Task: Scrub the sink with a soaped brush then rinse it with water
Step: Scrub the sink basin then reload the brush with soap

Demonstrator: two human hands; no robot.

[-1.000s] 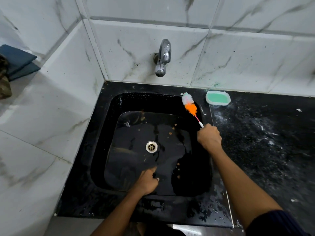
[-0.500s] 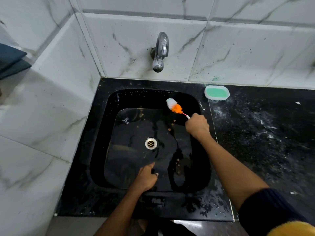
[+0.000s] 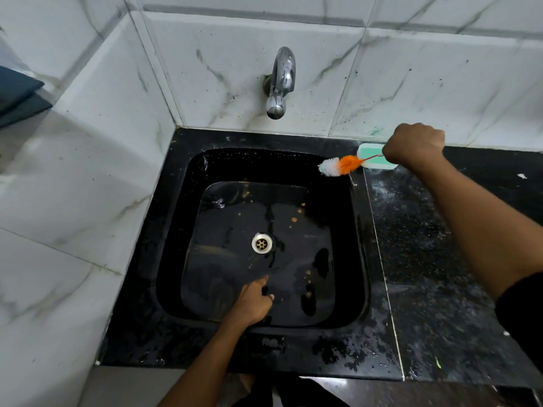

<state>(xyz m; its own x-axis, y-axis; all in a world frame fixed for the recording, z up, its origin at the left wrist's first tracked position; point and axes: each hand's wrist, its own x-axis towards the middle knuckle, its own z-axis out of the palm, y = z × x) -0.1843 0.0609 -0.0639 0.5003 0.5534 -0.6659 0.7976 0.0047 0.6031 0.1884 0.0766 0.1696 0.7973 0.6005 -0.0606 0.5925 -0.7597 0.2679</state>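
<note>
A: Sink [image 3: 173, 259] front and centre, black basin set into a black counter [image 3: 435, 259], drain [image 3: 262, 243] in the middle of the floor, brown crumbs scattered right of it.

B: And the brush [image 3: 338, 166]?

A: Up at the back right corner of the basin. White tip and orange bristles hang over the rim, thin handle running right into the right hand [image 3: 413, 146].

B: How's that hand looking?

A: A tight fist, fingers curled round the handle, held above the green soap [image 3: 370, 154] in its dish against the wall tiles [image 3: 411, 83].

B: Brush touching the soap?

A: Bristles lie right at the dish's left end; contact I can't call.

B: Left hand [image 3: 253, 301]?

A: Down over the near edge of the basin, fingers loosely curled, forefinger stretched toward the drain, holding nothing.

B: Tap [image 3: 279, 83]?

A: Chrome, on the back wall above the basin, no water visible. Droplets speckle the counter's front rim.
</note>
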